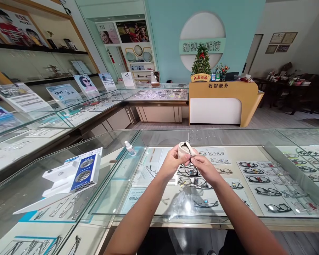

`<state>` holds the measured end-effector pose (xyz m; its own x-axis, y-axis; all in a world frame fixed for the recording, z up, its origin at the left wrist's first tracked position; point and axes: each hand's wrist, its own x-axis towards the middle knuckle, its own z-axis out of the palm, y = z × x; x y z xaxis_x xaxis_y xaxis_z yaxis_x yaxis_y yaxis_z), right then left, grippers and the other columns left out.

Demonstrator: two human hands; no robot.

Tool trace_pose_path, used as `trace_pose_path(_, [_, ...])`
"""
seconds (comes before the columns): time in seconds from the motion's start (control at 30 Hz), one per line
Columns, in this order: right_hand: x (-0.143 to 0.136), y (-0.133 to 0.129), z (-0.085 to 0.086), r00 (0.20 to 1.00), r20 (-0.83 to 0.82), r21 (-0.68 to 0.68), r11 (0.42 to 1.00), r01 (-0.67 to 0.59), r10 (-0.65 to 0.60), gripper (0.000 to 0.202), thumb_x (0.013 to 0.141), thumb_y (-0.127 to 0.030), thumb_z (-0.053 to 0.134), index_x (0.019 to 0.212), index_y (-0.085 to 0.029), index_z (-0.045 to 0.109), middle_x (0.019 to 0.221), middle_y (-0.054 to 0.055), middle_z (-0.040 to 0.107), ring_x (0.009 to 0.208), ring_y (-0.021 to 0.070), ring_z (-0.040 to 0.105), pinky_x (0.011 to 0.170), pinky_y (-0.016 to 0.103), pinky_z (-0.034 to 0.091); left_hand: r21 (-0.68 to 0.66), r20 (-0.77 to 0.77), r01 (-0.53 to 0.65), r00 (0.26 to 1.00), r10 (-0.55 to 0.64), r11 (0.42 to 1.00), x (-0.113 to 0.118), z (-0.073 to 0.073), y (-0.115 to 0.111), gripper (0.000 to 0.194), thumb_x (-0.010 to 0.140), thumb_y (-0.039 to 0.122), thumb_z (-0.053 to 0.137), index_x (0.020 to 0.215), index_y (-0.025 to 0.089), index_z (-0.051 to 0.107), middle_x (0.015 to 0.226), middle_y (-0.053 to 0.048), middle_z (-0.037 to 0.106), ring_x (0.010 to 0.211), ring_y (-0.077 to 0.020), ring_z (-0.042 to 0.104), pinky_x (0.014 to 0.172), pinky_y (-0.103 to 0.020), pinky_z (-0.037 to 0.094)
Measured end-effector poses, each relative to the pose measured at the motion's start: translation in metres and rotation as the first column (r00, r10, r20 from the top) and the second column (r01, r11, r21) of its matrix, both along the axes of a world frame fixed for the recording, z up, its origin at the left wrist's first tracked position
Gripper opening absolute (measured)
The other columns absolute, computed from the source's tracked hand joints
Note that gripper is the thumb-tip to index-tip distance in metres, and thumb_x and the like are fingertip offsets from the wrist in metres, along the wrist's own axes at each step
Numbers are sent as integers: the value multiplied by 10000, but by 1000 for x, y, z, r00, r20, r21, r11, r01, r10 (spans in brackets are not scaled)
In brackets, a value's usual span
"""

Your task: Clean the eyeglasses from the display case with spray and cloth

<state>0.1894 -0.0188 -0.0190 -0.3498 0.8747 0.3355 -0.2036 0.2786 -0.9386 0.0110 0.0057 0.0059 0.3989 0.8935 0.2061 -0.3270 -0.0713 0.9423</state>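
Above the glass counter, my left hand (174, 160) is closed around a cream cloth (183, 150), which is folded over part of a dark-framed pair of glasses. Close beside it, my right hand (203, 165) pinches the frame with thumb and fingers. A dark curved rim shows at the top of the cloth; most of the held glasses is hidden by the cloth and fingers. Directly under my hands, several dark-rimmed eyeglasses (206, 203) lie inside the counter. A small white spray bottle (130, 148) stands on the glass to the left.
The glass display counter (244, 132) spans the front. At left on the glass stands a blue and white cardboard display (86, 171). More showcases (103, 102) run along the left and back. Across the floor is a yellow cashier desk (223, 92) with plants on it.
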Motion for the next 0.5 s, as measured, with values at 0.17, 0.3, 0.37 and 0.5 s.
trace_pose_path(0.17, [-2,-6,9,995,93,53,998,-26,21,400,1040,-602,634,983,-298,888,1357,92,709,1487,317,507,1266,445,355,-17,24,-125,992,126,992,6,-3,-3,537,822,634,882,922,173,626,695,32,607,506,-75,480,496,-232,362])
trace_pose_path(0.3, [-3,-8,12,996,89,72,997,-13,6,410,1040,-607,633,996,-292,892,1386,98,699,1498,325,502,1277,455,340,6,-7,-99,995,99,995,4,-2,0,607,903,744,738,812,156,619,633,15,579,469,-85,482,489,-245,336])
trace_pose_path(0.37, [-1,-8,12,997,73,69,998,13,-18,400,1045,-593,630,1014,-294,894,1358,96,716,1470,328,528,1277,465,336,49,-38,-48,998,50,998,-2,-2,3,623,923,750,711,806,142,637,659,-12,612,538,-106,532,563,-259,386])
trace_pose_path(0.5, [2,-7,10,997,31,21,997,75,-75,391,1021,-611,654,1018,-305,899,1361,76,721,1398,336,574,1237,463,385,90,-98,-56,993,65,994,-13,-1,8,581,901,707,771,871,136,665,736,-14,622,686,-125,536,697,-273,425])
